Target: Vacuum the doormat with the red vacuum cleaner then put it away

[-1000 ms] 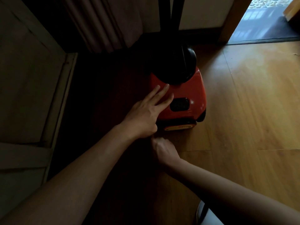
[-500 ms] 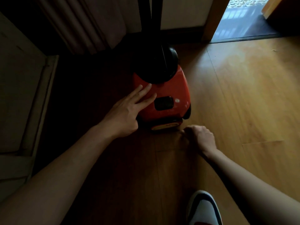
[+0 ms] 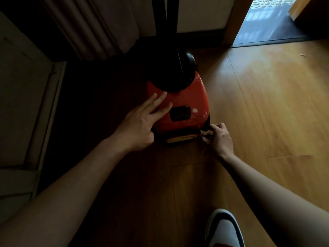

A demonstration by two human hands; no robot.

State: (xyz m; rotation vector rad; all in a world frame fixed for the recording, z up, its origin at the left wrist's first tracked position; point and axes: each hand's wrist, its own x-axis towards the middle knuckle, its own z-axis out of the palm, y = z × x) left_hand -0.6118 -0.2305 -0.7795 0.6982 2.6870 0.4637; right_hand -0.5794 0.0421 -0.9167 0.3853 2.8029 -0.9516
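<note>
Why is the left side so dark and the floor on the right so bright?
Head view: daylight seems to come in through the doorway at top right and brightens the wooden floor; the curtain corner lies in deep shadow; the red vacuum cleaner sits at the shadow's edge.

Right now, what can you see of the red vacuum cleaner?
The red vacuum cleaner is glossy plastic, with a black dome at its far end, a dark panel on top and a yellow strip nearest us. It sits on the wooden floor by a curtain. The left hand rests flat on it; the right hand pinches a small dark part at its near right corner.
</note>
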